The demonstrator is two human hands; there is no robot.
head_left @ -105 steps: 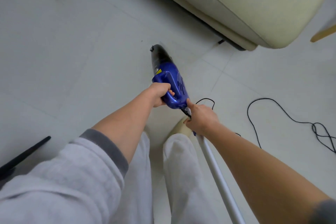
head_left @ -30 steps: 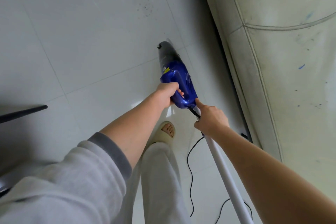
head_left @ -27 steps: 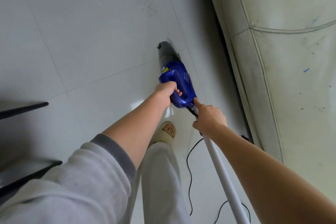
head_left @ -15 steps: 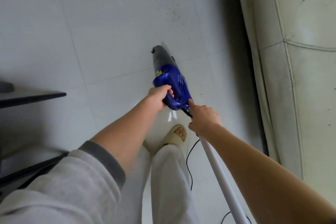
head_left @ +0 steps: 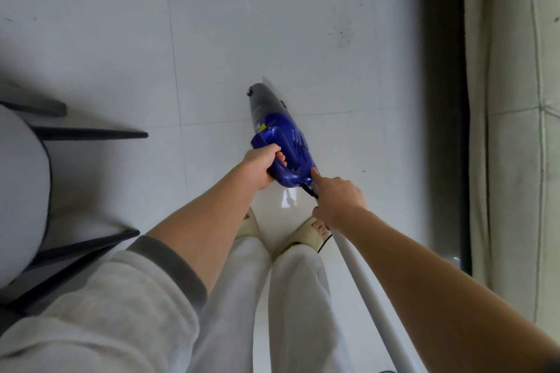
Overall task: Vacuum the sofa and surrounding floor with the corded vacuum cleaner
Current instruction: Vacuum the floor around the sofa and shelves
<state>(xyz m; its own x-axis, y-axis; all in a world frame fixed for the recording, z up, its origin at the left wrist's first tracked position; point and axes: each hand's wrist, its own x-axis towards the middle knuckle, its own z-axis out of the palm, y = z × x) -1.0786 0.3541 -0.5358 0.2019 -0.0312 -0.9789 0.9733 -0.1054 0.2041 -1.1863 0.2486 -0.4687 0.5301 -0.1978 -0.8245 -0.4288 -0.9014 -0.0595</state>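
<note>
A blue corded vacuum cleaner (head_left: 285,142) with a grey dust cup points away from me over the white tiled floor (head_left: 212,39). My left hand (head_left: 262,165) grips its blue handle. My right hand (head_left: 339,198) grips the top of the white tube (head_left: 372,297) just behind the body, with the forefinger stretched against the blue casing. The black cord (head_left: 309,189) leaves the rear of the vacuum and passes under my right hand. The cream sofa (head_left: 515,130) runs along the right edge, with a dark gap beneath it.
A white round seat (head_left: 21,191) with black legs stands at the left. Dark specks of dirt (head_left: 342,33) lie on the tile ahead near the sofa. My feet in cream slippers (head_left: 306,236) stand below the vacuum.
The view has swung left along the sofa, so the sofa now sits at the far right and the seat has come in at the left. Both hands keep their holds.
</note>
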